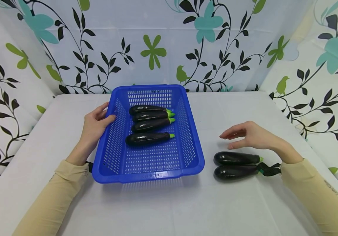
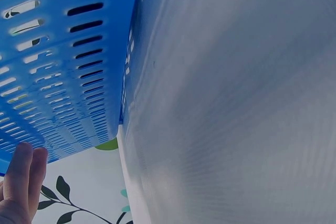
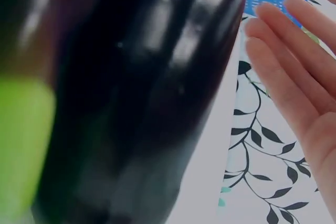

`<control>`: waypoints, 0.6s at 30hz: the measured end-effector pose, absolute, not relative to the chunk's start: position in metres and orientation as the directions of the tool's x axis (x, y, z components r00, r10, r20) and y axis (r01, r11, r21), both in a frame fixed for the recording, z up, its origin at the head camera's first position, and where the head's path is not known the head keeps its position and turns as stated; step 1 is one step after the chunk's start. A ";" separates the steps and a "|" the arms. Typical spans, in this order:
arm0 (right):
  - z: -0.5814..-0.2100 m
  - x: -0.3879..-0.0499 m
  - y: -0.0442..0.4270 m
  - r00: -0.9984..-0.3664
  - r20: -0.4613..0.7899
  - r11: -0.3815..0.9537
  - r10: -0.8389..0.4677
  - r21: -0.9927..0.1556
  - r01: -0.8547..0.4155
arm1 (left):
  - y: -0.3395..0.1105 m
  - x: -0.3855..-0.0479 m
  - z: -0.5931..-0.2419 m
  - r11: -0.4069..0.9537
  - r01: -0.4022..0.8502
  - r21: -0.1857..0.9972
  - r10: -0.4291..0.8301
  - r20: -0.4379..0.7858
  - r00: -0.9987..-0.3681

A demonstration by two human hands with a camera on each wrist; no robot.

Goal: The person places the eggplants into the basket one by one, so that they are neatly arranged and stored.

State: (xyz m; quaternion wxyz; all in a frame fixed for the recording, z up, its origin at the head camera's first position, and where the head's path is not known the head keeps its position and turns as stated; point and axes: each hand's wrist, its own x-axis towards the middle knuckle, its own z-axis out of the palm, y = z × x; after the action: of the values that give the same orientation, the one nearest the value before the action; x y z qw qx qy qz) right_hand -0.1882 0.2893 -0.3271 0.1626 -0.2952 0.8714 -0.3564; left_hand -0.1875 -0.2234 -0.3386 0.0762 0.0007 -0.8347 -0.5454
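Note:
A blue plastic basket (image 1: pixel 193 144) with slotted walls stands on the table, and several dark eggplants (image 1: pixel 148 139) with green stems lie in it. My left hand (image 1: pixel 95 126) holds the basket's left rim, thumb over the edge. In the left wrist view, fingers (image 2: pixel 21 174) lie against the outer wall. Two more eggplants (image 1: pixel 237 158) lie side by side to the basket's right. Just above and beyond them hovers my right hand (image 1: pixel 251 136), its fingers loosely extended and holding nothing. The right wrist view shows an eggplant (image 3: pixel 142 77) very close, apart from the fingers (image 3: pixel 283 77).
A white cloth covers the table (image 1: pixel 163 209). Behind and at both sides hangs a white curtain (image 1: pixel 121 19) printed with leaves and flowers. A dark strap (image 1: pixel 269 169) at the right wrist overlaps the stem end of the nearer loose eggplant.

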 end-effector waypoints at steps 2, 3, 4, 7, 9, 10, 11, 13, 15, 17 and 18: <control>-0.328 -0.188 0.290 -0.756 -0.089 0.573 -0.649 -0.710 -0.409 | -0.224 -0.187 -0.338 0.412 0.085 0.907 -0.075 0.127 -0.989; -0.329 -0.188 0.291 -0.748 -0.096 0.574 -0.657 -0.707 -0.413 | -0.224 -0.187 -0.338 0.412 0.084 0.907 -0.075 0.126 -0.989; -0.330 -0.188 0.291 -0.743 -0.106 0.578 -0.661 -0.704 -0.414 | -0.224 -0.187 -0.338 0.412 0.084 0.907 -0.074 0.125 -0.989; -0.333 -0.187 0.293 -0.728 -0.125 0.579 -0.674 -0.702 -0.414 | -0.224 -0.187 -0.337 0.410 0.082 0.908 -0.072 0.122 -0.990; -0.335 -0.187 0.295 -0.721 -0.129 0.573 -0.680 -0.707 -0.414 | -0.224 -0.187 -0.337 0.408 0.083 0.909 -0.071 0.122 -0.990; -0.336 -0.187 0.296 -0.717 -0.128 0.570 -0.685 -0.708 -0.418 | -0.224 -0.187 -0.337 0.410 0.084 0.908 -0.070 0.123 -0.990; -0.337 -0.187 0.296 -0.712 -0.126 0.563 -0.691 -0.712 -0.420 | -0.224 -0.187 -0.337 0.410 0.086 0.908 -0.069 0.125 -0.990; -0.338 -0.187 0.298 -0.704 -0.119 0.551 -0.701 -0.716 -0.428 | -0.224 -0.187 -0.337 0.409 0.088 0.908 -0.069 0.127 -0.990; -0.339 -0.187 0.299 -0.697 -0.116 0.542 -0.708 -0.722 -0.431 | -0.224 -0.187 -0.337 0.410 0.090 0.908 -0.069 0.129 -0.989; -0.340 -0.187 0.300 -0.692 -0.113 0.534 -0.713 -0.727 -0.431 | -0.224 -0.187 -0.337 0.410 0.091 0.908 -0.071 0.131 -0.989; -0.341 -0.187 0.300 -0.690 -0.112 0.531 -0.715 -0.729 -0.432 | -0.224 -0.187 -0.337 0.409 0.091 0.908 -0.073 0.132 -0.989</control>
State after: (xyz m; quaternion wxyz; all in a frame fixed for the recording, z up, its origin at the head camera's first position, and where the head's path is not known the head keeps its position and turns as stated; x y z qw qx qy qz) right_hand -0.1874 0.3000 -0.3405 0.2036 -0.3370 0.8509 -0.3477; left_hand -0.1867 -0.2244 -0.3372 0.0753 -0.0053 -0.8360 -0.5436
